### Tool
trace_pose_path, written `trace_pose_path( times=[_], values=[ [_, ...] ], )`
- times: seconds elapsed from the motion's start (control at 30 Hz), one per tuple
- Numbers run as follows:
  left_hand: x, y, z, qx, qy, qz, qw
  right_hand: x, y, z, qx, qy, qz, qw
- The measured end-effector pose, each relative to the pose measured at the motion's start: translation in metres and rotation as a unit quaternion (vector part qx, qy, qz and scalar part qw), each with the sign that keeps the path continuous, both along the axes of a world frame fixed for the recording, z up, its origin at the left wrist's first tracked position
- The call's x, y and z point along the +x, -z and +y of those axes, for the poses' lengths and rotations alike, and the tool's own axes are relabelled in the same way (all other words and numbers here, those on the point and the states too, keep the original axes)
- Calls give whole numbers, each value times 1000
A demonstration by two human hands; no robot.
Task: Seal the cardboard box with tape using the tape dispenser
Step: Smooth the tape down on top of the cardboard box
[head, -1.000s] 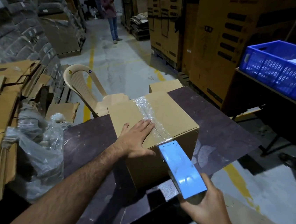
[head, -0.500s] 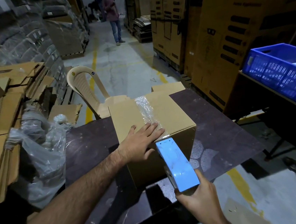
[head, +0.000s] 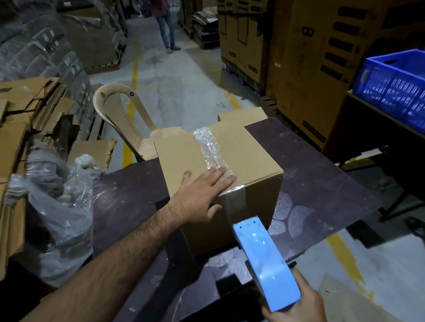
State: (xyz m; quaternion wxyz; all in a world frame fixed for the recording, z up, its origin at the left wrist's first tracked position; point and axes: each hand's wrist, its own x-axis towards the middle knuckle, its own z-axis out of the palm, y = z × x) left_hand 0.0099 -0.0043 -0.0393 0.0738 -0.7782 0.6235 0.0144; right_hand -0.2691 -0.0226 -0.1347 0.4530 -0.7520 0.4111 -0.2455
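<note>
The right hand (head: 296,316) is cut off by the bottom edge. Its fingers hide under the blue tape dispenser (head: 267,265) that it grips. The dispenser's toothed tip is in front of the near side of the cardboard box (head: 253,161), which sits on the dark surface (head: 312,171). The left hand (head: 199,196) lies flat on the box top, fingers straight and close together, pressing the clear tape (head: 208,145) by the near edge. The tape is hard to see down the side. Half a second ago the dispenser was up at that edge, and now it is lower. The left hand has stayed put. Far off stands a person (head: 167,31), head cut off.
</note>
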Motion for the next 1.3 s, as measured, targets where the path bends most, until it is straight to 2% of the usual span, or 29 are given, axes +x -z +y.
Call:
trace_pose_path(
  times=[0.33,0.53,0.73,0.93,1.17,1.3],
  values=[
    [8,1,3,-23,1,54,998,-1,-22,7,-28,42,-54,997],
    [9,-2,11,-79,0,149,986,-5,-32,10,-171,-1,-72,983],
    [9,3,10,-169,-68,212,960,5,-49,4,-216,-52,-65,973],
    [9,4,9,-158,-73,195,965,18,-60,0,-236,-45,-6,971],
    [8,7,7,-157,-83,187,966,34,-80,-8,-238,-68,124,961],
    [7,7,7,-167,-85,184,965,47,-95,-12,-256,-78,129,955]
  ],
)
